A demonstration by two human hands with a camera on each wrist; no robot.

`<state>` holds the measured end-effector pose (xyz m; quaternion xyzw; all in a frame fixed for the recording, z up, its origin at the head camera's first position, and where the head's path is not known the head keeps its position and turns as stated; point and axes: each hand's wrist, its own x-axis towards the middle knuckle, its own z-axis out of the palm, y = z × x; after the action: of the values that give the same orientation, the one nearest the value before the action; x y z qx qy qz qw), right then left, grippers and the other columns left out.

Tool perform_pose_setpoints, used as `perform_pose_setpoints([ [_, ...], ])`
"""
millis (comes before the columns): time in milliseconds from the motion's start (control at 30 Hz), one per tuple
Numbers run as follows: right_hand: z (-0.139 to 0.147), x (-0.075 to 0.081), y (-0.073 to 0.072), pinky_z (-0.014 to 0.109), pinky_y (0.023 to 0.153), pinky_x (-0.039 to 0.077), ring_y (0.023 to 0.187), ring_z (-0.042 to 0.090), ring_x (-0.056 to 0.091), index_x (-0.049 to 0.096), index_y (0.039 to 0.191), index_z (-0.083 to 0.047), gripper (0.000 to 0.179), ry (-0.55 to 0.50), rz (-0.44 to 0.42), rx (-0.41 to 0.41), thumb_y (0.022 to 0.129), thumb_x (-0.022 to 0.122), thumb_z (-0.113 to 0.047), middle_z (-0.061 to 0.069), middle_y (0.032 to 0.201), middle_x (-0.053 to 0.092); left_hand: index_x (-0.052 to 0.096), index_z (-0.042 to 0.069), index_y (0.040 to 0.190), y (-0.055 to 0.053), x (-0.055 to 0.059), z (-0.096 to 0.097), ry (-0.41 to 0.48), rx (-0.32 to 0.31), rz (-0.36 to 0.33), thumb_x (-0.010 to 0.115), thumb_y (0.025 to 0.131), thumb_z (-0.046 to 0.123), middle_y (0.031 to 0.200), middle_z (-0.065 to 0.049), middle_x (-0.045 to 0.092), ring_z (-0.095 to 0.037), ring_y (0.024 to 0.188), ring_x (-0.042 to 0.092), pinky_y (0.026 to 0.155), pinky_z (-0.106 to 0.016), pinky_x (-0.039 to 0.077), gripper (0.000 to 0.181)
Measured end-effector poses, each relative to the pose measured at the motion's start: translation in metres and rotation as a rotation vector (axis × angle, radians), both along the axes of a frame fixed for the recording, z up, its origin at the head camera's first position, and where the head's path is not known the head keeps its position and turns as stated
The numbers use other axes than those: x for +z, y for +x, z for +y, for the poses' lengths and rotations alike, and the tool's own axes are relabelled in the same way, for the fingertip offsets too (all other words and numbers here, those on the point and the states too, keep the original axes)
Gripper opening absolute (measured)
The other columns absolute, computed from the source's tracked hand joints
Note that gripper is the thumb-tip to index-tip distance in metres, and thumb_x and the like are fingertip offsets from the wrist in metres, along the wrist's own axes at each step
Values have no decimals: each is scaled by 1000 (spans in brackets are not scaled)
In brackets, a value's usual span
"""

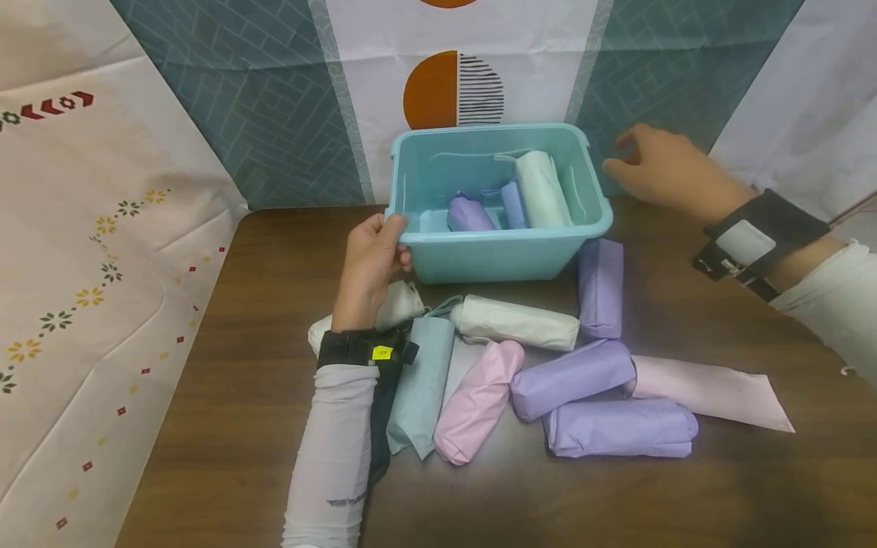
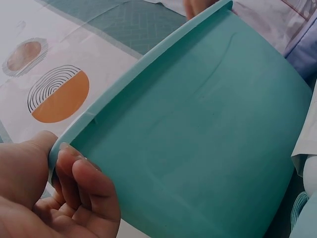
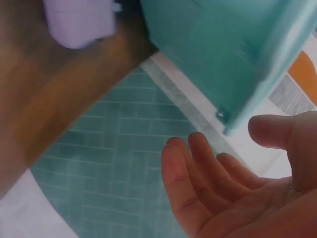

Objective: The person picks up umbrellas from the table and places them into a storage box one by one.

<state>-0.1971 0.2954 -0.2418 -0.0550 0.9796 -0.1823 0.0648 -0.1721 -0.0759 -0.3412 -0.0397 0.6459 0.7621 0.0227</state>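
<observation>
A light teal plastic bin (image 1: pixel 493 259) stands toward the back of the table. My left hand (image 1: pixel 372 259) pinches its front left corner rim between thumb and curled fingers; the left wrist view shows this hand (image 2: pixel 74 193) close up. To the right of the bin, my right hand (image 1: pixel 661 167) is held in the air with nothing in it. In the right wrist view that hand (image 3: pixel 228 193) has loosely bent fingers, apart from the bin's rim. Inside the bin lie a white roll-shaped pouch (image 1: pixel 543 190), a small blue pouch (image 1: pixel 514 204) and a purple pouch (image 1: pixel 469 213).
In front of the bin lie a white roll (image 1: pixel 517 321), a pale blue pouch (image 1: pixel 421 380), a pink roll (image 1: pixel 478 403), several purple pouches (image 1: pixel 620 428) and a flat pink sleeve (image 1: pixel 712 390). Another white pouch (image 1: pixel 400 304) is partly under my left wrist. A patterned curtain (image 1: pixel 274 114) hangs behind.
</observation>
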Motion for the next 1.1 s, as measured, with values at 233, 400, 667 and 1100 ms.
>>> perform_pose_setpoints([
  [233, 23, -25, 20, 59, 84, 41, 111, 47, 52, 31, 144, 5, 68, -14, 0, -1, 99, 40, -45, 31, 124, 52, 51, -4, 98, -1, 2, 0, -22, 9, -18, 56, 92, 20, 72, -9, 45, -16, 54, 46, 53, -26, 43, 26],
  [400, 32, -44, 40, 58, 86, 39, 111, 44, 51, 35, 140, 4, 62, -42, -13, 19, 100, 40, -43, 28, 126, 50, 50, -6, 98, -1, 3, -1, -26, 14, -5, 56, 93, 20, 70, -8, 44, -15, 53, 45, 52, -26, 43, 27],
  [667, 38, -71, 69, 53, 87, 39, 109, 34, 52, 43, 138, -5, 55, -59, 3, 11, 101, 39, -45, 16, 123, 55, 49, -3, 94, 1, 0, 0, -8, 11, -12, 56, 92, 18, 69, -7, 43, -15, 52, 44, 52, -26, 42, 22],
  [1100, 25, -102, 71, 45, 83, 45, 97, 28, 58, 49, 128, -3, 39, -134, 117, 140, 99, 51, -28, 13, 110, 60, 51, -2, 94, 0, 1, 2, -32, 15, -2, 55, 92, 19, 70, -8, 43, -16, 53, 44, 53, -26, 43, 21],
])
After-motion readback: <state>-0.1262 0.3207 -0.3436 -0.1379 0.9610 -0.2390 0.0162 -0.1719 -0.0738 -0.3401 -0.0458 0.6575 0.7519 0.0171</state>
